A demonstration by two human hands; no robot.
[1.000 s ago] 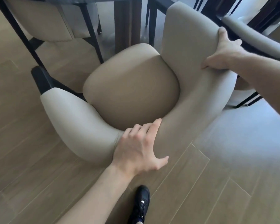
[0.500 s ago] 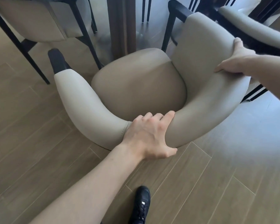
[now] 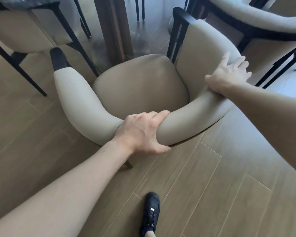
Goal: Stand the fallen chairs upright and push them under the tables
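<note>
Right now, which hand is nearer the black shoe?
Left. The left hand grips the chair's curved backrest just above the black shoe; the right hand rests farther up and to the right on the backrest.

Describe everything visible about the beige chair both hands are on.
The beige chair stands upright on the wood-look floor, facing the table leg. It has a padded seat, a curved upholstered back that wraps into arms, smooth leather-like covering, and black frame parts at the arm tips. The left hand grips the back rail, fingers curled over it; the right hand rests on the right arm, fingers spread.
</note>
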